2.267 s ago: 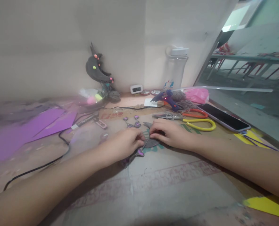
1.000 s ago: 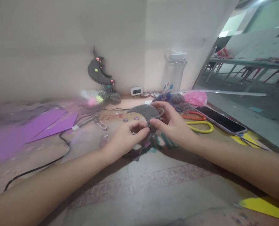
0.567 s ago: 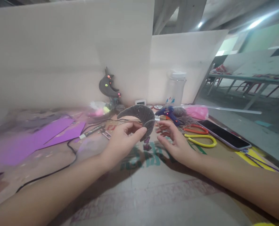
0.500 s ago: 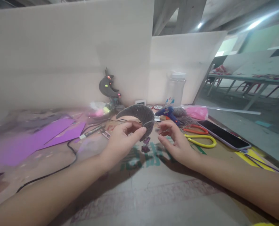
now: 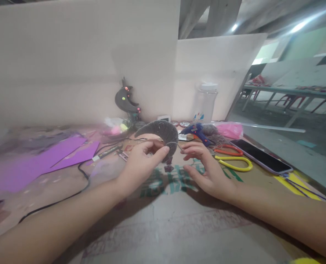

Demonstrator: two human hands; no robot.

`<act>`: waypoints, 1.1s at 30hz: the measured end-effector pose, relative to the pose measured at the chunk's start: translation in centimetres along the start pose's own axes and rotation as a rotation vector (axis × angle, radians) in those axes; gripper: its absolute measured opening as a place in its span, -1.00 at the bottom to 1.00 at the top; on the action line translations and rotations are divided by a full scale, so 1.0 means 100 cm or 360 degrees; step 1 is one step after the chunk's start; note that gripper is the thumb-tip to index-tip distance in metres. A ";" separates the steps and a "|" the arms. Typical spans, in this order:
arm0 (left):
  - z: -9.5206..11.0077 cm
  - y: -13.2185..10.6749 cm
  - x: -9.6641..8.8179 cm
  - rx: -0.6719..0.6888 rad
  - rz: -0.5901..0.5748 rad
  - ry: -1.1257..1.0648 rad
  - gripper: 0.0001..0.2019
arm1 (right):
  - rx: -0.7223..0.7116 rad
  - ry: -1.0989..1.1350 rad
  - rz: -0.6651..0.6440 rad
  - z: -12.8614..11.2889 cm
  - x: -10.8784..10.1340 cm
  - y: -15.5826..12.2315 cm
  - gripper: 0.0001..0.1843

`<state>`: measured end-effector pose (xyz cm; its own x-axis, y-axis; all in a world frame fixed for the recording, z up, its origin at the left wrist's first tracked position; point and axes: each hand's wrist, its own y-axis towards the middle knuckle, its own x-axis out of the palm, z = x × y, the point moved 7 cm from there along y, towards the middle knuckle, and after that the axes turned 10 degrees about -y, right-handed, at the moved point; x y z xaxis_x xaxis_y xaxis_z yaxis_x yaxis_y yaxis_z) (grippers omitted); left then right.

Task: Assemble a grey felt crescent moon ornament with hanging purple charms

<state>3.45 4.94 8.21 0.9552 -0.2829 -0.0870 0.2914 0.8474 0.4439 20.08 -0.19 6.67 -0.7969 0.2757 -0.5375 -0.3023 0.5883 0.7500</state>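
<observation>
My left hand [image 5: 145,157] pinches a crescent shape [image 5: 163,130] wound with dark grey yarn, thumb in front and fingers partly hidden behind it. A thin strand of grey yarn [image 5: 178,146] runs from the crescent to the fingertips of my right hand [image 5: 204,167]. Those fingers are curled at the strand, while the thumb stays apart below; their exact grip on it is hard to see. Just beneath the crescent's lower end shows a small dark purple piece [image 5: 169,168]; whether it hangs or lies on the cardboard [image 5: 163,220], I cannot tell.
A blue glue gun [image 5: 197,132], grey yarn [image 5: 209,129], orange-handled and yellow-handled scissors [image 5: 236,164] and a phone [image 5: 262,157] lie right. Purple sheets [image 5: 42,161] and a black cable [image 5: 55,202] are left. Behind stand a clear bottle [image 5: 205,104] and a decorated dark crescent [image 5: 124,101].
The crescent has shifted slightly left and tilted a little in my left hand. My right thumb has moved away from its fingers, and the right fingertips have come lower.
</observation>
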 end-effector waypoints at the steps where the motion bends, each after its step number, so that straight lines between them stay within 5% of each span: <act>1: 0.000 -0.001 0.000 -0.0002 -0.0002 -0.0002 -0.82 | 0.0046 0.0044 0.0000 0.004 0.001 0.000 -0.66; 8: 0.002 -0.002 0.000 -0.0016 0.0000 0.0015 -0.83 | 0.0357 0.0111 -0.0024 0.024 0.006 -0.001 -0.67; 15: -0.001 0.001 -0.002 0.0030 0.0028 0.0062 -0.81 | 0.0223 -0.0025 0.0010 0.016 0.002 0.001 -0.83; 26: 0.005 -0.003 0.001 0.0098 0.0011 0.0157 -0.84 | 0.0173 -0.0041 0.0025 0.014 -0.001 0.001 -0.78; 33: -0.003 -0.011 0.012 0.0020 -0.0059 0.0160 -0.85 | 0.0152 -0.0067 -0.0336 0.000 0.017 0.002 -0.80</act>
<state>4.34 3.83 7.32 0.9442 -0.2671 -0.1925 0.3268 0.8311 0.4499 18.67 0.36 5.95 -0.6979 0.1693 -0.6959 -0.4076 0.7051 0.5803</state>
